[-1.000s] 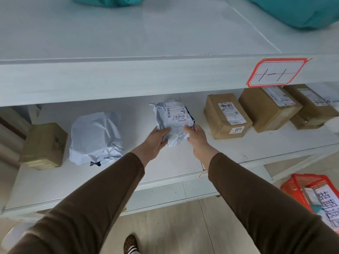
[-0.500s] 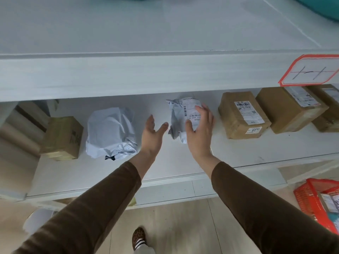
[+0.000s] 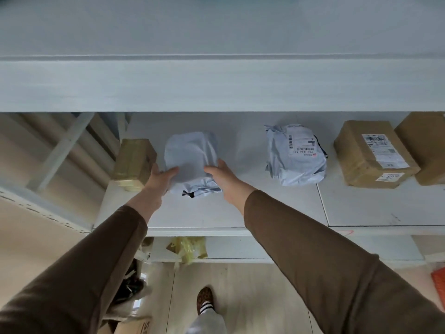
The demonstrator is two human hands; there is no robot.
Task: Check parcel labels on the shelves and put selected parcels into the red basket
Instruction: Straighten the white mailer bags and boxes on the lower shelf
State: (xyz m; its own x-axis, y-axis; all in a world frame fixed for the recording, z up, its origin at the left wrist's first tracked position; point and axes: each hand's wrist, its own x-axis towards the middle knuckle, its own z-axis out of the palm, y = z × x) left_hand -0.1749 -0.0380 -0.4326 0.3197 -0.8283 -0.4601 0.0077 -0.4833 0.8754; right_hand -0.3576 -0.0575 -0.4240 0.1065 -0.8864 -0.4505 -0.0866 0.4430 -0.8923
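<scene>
A crumpled white plastic parcel [image 3: 190,155] with no label showing lies on the middle shelf [image 3: 240,213]. My left hand [image 3: 160,177] grips its lower left side, thumb on top. On the lower right side is my right hand [image 3: 221,175], gripping it the same way. To the right lies a second white parcel [image 3: 296,155], label up, with no hand on it. A corner of the red basket [image 3: 438,283] shows at the far right edge, on the floor.
A taped cardboard box [image 3: 134,160] sits just left of my left hand. Two brown boxes [image 3: 370,153] [image 3: 423,145] stand at the right. The upper shelf's front beam [image 3: 216,85] overhangs. A yellow-taped item [image 3: 190,249] is on the lower shelf; my foot [image 3: 204,298] is on the floor.
Both hands let go of the labelled white parcel, left it on the shelf, and moved left onto the unlabelled white parcel. The view shifted left too.
</scene>
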